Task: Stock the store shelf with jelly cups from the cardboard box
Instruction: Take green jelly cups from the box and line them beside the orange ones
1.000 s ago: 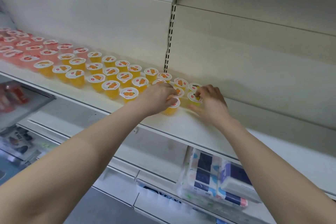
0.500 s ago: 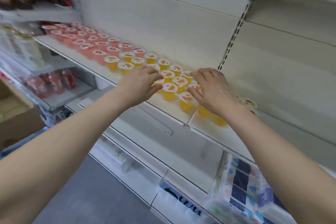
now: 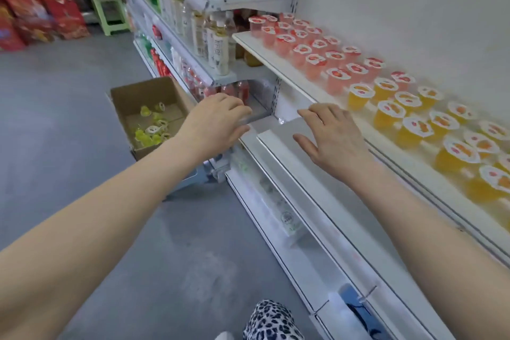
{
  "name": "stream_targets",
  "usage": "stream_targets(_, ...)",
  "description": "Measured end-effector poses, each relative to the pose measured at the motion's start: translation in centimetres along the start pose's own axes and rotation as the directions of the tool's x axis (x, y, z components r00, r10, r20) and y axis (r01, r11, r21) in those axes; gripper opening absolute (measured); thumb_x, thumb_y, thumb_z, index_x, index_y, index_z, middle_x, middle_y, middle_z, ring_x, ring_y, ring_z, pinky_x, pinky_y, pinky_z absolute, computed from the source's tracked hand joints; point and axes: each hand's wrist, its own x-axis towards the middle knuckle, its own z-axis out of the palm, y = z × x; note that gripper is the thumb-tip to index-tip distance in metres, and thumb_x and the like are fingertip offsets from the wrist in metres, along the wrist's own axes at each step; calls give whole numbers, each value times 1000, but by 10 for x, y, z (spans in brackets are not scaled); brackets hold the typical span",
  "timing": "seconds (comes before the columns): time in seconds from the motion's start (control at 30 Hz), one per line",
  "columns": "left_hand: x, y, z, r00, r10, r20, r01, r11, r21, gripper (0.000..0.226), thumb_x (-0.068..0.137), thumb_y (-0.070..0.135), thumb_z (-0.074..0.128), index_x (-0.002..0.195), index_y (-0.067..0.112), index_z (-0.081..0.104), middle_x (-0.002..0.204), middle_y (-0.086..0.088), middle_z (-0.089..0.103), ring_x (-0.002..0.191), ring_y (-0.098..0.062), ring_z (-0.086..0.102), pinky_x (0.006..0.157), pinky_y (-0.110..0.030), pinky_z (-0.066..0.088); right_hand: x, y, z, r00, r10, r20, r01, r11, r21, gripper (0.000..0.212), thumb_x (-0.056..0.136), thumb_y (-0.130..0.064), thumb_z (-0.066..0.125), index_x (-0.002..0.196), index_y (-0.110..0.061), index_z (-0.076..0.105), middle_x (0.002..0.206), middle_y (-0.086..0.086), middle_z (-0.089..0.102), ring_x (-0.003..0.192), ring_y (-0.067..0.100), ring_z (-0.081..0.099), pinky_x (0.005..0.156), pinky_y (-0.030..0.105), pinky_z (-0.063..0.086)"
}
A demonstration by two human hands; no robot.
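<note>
Hovering empty before the shelf [image 3: 276, 63]: left hand [image 3: 218, 121] loosely curled; right hand [image 3: 334, 135] spread.

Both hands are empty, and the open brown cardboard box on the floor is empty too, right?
Not quite. The head view shows the left hand and right hand empty, but the brown cardboard box on the floor holds several yellow-green jelly cups.

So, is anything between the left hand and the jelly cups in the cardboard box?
Nothing visible. The cardboard box stands open-topped on the floor, the yellow jelly cups lie uncovered inside, and the empty left hand hovers in open air.
</note>
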Motion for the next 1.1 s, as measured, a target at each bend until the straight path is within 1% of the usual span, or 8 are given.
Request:
stream_targets(0.1, -27, -47, 17, 994, -105, 32, 105, 994, 14, 36, 91, 37, 54, 114, 13, 66, 112, -8, 66, 99, -31, 60, 87, -42, 50, 37, -32, 38, 998, -69, -1, 69, 996, 50, 51, 93, -44, 46, 126, -7, 59, 118, 12, 60, 110, 35, 54, 88, 45, 43)
stream_targets(0.23, -56, -108, 45, 953, -266, 144, 266, 964, 20, 47, 88, 43, 40, 113, 13, 66, 112, -8, 67, 101, -33, 60, 87, -43, 50, 88, -67, 94, 988, -156, -5, 156, 982, 105, 47, 94, -42, 49, 123, -6, 60, 115, 12, 61, 107, 34, 56, 87, 43, 41)
stream_targets(0.37, -75, -173, 80, 895, -411, 171, 412, 911, 36, 34, 91, 34, 58, 119, 15, 65, 119, -6, 65, 107, -32, 57, 92, -43, 48, 148, -96, 162, 972, -233, 39, 220, 953, 208, 46, 94, -41, 49, 122, -6, 59, 113, 12, 61, 104, 35, 55, 89, 43, 43)
stream_targets(0.47, -82, -219, 108, 833, -513, 206, 519, 854, 28, 33, 89, 30, 63, 119, 16, 65, 116, -6, 65, 106, -32, 57, 90, -42, 49, 193, -114, 215, 954, -281, 104, 241, 926, 289, 46, 93, -42, 48, 123, -9, 57, 114, 9, 59, 105, 30, 51, 86, 43, 45)
stream_targets(0.63, -84, -292, 153, 695, -655, 297, 677, 735, 39, 34, 90, 32, 62, 122, 20, 64, 114, -2, 65, 103, -31, 57, 87, -41, 50, 273, -137, 302, 900, -330, 286, 205, 897, 391, 48, 93, -45, 45, 127, -12, 55, 120, 6, 59, 110, 30, 53, 92, 43, 46)
stream_targets(0.73, -82, -331, 183, 638, -699, 323, 734, 679, 18, 33, 91, 32, 62, 122, 20, 64, 115, -1, 64, 103, -30, 57, 86, -40, 50, 318, -151, 354, 856, -374, 355, 210, 882, 423, 49, 93, -45, 40, 129, -14, 53, 122, 5, 58, 111, 29, 53, 93, 43, 45)
stream_targets(0.97, -84, -404, 271, 567, -705, 427, 784, 621, -16, 33, 85, 22, 71, 117, 16, 67, 113, -4, 67, 103, -31, 60, 83, -42, 55, 376, -189, 477, 777, -389, 495, 139, 873, 467, 47, 93, -33, 59, 135, -14, 49, 129, 7, 55, 114, 29, 53, 96, 42, 45)
stream_targets(1.1, -90, -442, 335, 536, -650, 538, 790, 611, -50, 35, 85, 22, 71, 119, 16, 66, 114, -5, 66, 104, -31, 60, 83, -41, 53, 394, -210, 551, 663, -382, 644, 96, 897, 432, 54, 93, -32, 60, 142, -20, 42, 136, 4, 50, 119, 28, 51, 98, 41, 45)
